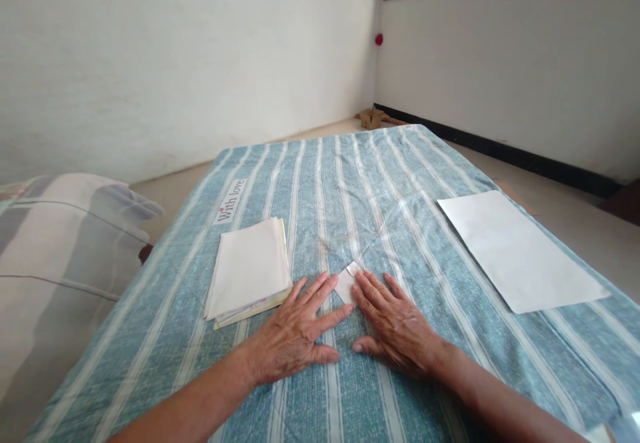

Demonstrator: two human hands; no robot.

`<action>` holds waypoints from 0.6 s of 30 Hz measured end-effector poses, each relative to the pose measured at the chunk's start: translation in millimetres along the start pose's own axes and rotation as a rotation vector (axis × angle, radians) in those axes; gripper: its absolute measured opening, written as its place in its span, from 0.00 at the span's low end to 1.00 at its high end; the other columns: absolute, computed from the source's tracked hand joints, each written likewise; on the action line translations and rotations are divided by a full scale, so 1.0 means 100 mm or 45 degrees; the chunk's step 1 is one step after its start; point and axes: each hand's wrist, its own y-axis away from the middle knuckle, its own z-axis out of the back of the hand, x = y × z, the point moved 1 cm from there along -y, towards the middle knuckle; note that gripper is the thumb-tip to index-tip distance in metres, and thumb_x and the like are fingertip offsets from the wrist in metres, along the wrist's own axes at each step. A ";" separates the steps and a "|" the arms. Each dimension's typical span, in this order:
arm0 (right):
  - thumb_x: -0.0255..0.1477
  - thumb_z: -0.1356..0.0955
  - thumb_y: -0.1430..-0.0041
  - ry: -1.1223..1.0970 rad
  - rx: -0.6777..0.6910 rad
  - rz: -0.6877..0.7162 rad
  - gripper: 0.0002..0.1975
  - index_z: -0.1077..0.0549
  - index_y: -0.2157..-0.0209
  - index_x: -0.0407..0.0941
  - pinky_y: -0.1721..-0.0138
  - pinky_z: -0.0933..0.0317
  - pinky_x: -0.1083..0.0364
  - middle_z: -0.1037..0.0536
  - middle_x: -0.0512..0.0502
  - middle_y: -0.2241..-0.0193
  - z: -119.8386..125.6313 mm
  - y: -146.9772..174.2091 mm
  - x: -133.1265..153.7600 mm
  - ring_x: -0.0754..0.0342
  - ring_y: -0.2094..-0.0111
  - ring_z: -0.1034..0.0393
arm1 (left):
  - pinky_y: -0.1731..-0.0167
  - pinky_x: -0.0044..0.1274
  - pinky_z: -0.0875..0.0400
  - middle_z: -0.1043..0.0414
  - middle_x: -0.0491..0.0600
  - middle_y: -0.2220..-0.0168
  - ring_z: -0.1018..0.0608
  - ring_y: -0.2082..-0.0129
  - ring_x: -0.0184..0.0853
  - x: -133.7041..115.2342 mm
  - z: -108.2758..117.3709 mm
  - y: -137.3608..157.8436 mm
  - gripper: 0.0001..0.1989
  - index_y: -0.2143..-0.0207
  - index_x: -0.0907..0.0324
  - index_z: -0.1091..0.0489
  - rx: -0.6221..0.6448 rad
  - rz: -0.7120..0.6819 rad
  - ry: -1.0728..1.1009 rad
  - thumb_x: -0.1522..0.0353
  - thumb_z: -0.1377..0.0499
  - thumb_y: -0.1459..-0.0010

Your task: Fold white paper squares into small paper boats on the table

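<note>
A small folded piece of white paper (pixel 345 285) lies on the striped blue cloth between my hands. My left hand (pixel 299 329) rests flat with its fingers spread, the fingertips at the paper's left edge. Across from it, my right hand (pixel 393 323) lies flat too, its fingertips on the paper's right side and covering part of it. Both hands are open, palms down. Just left of my left hand sits a stack of paper sheets (pixel 250 266), white on top with yellowish edges below.
A large white sheet (pixel 515 249) lies on the right of the cloth-covered surface (pixel 310 183). Bedding with grey and pale stripes (pixel 65 263) stands at the left. Walls rise behind and to the right, and a brown object (pixel 371 118) is on the floor by the corner.
</note>
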 end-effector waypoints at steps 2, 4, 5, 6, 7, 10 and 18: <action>0.54 0.43 0.39 0.008 0.011 0.015 0.43 0.48 0.35 0.36 0.37 0.56 0.36 0.50 0.31 0.35 0.00 0.00 -0.01 0.39 0.33 0.59 | 0.42 0.50 0.48 0.55 0.58 0.32 0.50 0.34 0.54 -0.03 0.03 0.00 0.34 0.37 0.46 0.45 0.003 0.012 -0.002 0.51 0.41 0.44; 0.55 0.43 0.39 0.012 0.007 0.028 0.43 0.49 0.35 0.36 0.37 0.56 0.37 0.49 0.31 0.35 -0.01 0.00 -0.02 0.39 0.33 0.59 | 0.41 0.49 0.48 0.56 0.58 0.32 0.50 0.33 0.53 -0.08 0.04 0.01 0.36 0.37 0.47 0.46 -0.021 0.034 -0.015 0.52 0.39 0.45; 0.55 0.43 0.40 0.012 -0.002 0.034 0.44 0.49 0.35 0.36 0.37 0.56 0.37 0.49 0.31 0.35 -0.01 -0.01 -0.02 0.39 0.33 0.58 | 0.40 0.48 0.49 0.56 0.58 0.32 0.50 0.33 0.52 -0.12 0.04 0.02 0.38 0.36 0.49 0.47 -0.035 0.041 -0.020 0.53 0.39 0.46; 0.55 0.43 0.40 0.013 -0.012 0.039 0.44 0.49 0.35 0.36 0.37 0.55 0.37 0.49 0.30 0.35 -0.02 -0.01 -0.03 0.40 0.33 0.58 | 0.40 0.47 0.50 0.56 0.58 0.32 0.50 0.33 0.51 -0.16 0.02 0.03 0.40 0.35 0.51 0.49 -0.047 0.046 -0.023 0.52 0.39 0.46; 0.55 0.42 0.40 0.014 -0.022 0.043 0.44 0.49 0.35 0.36 0.37 0.55 0.37 0.49 0.30 0.35 -0.02 -0.01 -0.03 0.40 0.33 0.58 | 0.39 0.46 0.51 0.56 0.59 0.32 0.50 0.33 0.49 -0.19 0.00 0.03 0.42 0.34 0.54 0.51 -0.052 0.045 -0.019 0.52 0.39 0.47; 0.55 0.41 0.41 0.014 -0.041 0.053 0.45 0.50 0.35 0.35 0.37 0.55 0.37 0.48 0.30 0.35 -0.02 -0.01 -0.04 0.40 0.33 0.58 | 0.37 0.44 0.53 0.54 0.59 0.32 0.50 0.33 0.47 -0.26 -0.07 0.04 0.47 0.33 0.58 0.57 -0.021 0.053 0.006 0.49 0.40 0.47; 0.52 0.43 0.37 0.003 -0.013 0.065 0.41 0.53 0.34 0.38 0.38 0.56 0.34 0.50 0.35 0.34 0.02 0.05 0.06 0.40 0.33 0.57 | 0.39 0.47 0.50 0.51 0.61 0.33 0.46 0.34 0.49 -0.29 -0.01 -0.02 0.43 0.35 0.59 0.49 0.026 0.085 0.051 0.49 0.40 0.47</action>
